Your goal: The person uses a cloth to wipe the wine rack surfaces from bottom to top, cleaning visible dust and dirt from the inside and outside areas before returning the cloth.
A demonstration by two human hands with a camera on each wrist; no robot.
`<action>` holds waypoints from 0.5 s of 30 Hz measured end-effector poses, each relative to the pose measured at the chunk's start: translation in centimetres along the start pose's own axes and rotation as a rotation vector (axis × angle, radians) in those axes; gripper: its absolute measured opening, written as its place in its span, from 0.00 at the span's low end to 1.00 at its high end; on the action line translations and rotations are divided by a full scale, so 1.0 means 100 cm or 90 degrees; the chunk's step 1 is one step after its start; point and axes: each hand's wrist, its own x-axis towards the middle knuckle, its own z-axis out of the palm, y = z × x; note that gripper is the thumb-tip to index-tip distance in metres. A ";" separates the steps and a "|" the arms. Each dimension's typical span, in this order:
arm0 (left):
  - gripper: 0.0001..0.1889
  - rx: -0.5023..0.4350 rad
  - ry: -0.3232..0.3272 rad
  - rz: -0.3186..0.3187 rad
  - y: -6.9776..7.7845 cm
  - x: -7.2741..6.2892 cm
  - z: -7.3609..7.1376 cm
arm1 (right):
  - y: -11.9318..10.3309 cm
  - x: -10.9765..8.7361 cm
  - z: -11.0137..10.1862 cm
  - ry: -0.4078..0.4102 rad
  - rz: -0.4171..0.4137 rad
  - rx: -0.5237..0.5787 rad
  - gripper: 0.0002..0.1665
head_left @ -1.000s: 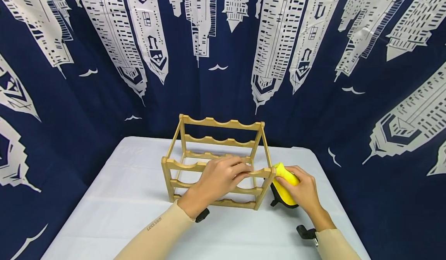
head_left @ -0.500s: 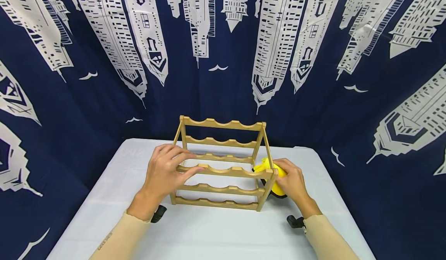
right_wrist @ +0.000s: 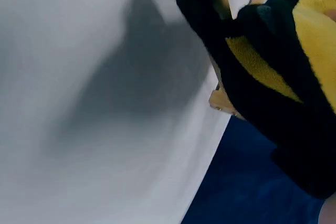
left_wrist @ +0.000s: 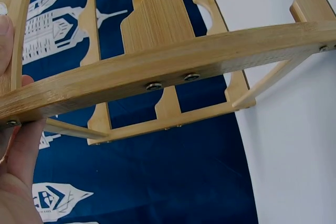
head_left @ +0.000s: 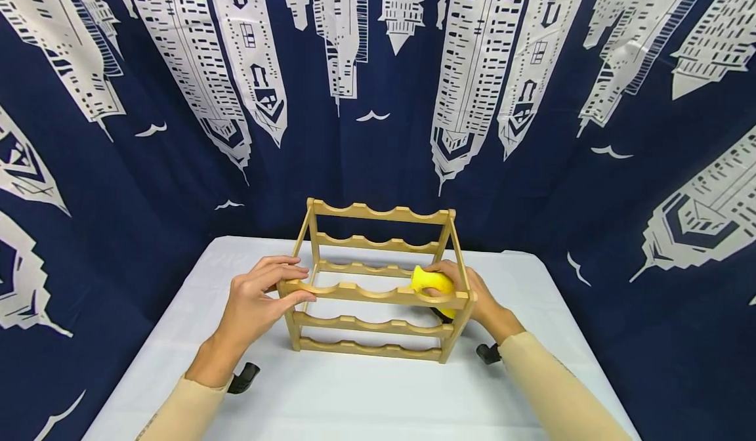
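Note:
A light wooden bottle rack (head_left: 347, 290) with scalloped rails stands on the table. At its front left top corner, my left hand (head_left: 254, 304) grips the rack, thumb on the front rail and fingers over the top. In the left wrist view, a wooden bar (left_wrist: 157, 66) with screws crosses close by the hand. My right hand (head_left: 483, 296) reaches through the rack's right side, holding a fuzzy yellow-and-black soft toy (head_left: 436, 282). The toy is within the rack's right end, partly hidden by the front rail. Its black part (right_wrist: 283, 114) fills the right wrist view's right side.
A white cloth covers the table (head_left: 378, 395). Behind and around it hangs a dark blue curtain (head_left: 378, 152) printed with white buildings and birds. A small black wrist device (head_left: 243, 378) sits under my left wrist.
My left hand has moved left from the rack's front middle to its left corner. My right hand has carried the soft toy leftward from outside the rack into its right end.

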 end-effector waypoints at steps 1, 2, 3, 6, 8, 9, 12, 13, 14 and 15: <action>0.24 -0.001 0.004 0.002 0.000 0.000 0.000 | -0.001 0.006 0.001 -0.020 -0.014 -0.007 0.22; 0.24 0.000 0.007 0.005 -0.001 0.000 0.001 | -0.003 0.011 0.002 -0.042 -0.032 -0.015 0.22; 0.24 0.000 0.011 0.007 -0.001 -0.001 0.002 | -0.004 0.016 0.002 -0.060 -0.055 -0.026 0.22; 0.24 -0.004 0.015 0.006 -0.001 -0.002 0.002 | -0.006 0.034 0.005 -0.107 -0.131 -0.049 0.23; 0.23 -0.008 0.014 -0.001 0.000 -0.001 0.003 | -0.005 0.046 0.009 -0.129 -0.174 -0.054 0.22; 0.23 -0.011 0.012 -0.007 0.000 -0.001 0.003 | -0.005 0.052 0.012 -0.136 -0.193 -0.057 0.22; 0.23 -0.016 0.012 -0.023 -0.001 0.000 0.003 | -0.003 0.068 0.025 -0.167 -0.219 -0.058 0.22; 0.23 -0.016 0.013 -0.026 -0.001 0.000 0.003 | -0.003 0.072 0.030 -0.181 -0.223 -0.058 0.22; 0.23 -0.016 0.012 -0.026 -0.002 -0.001 0.004 | -0.002 0.076 0.036 -0.196 -0.226 -0.058 0.22; 0.23 -0.016 0.013 -0.025 -0.002 -0.001 0.004 | -0.002 0.079 0.041 -0.209 -0.227 -0.060 0.23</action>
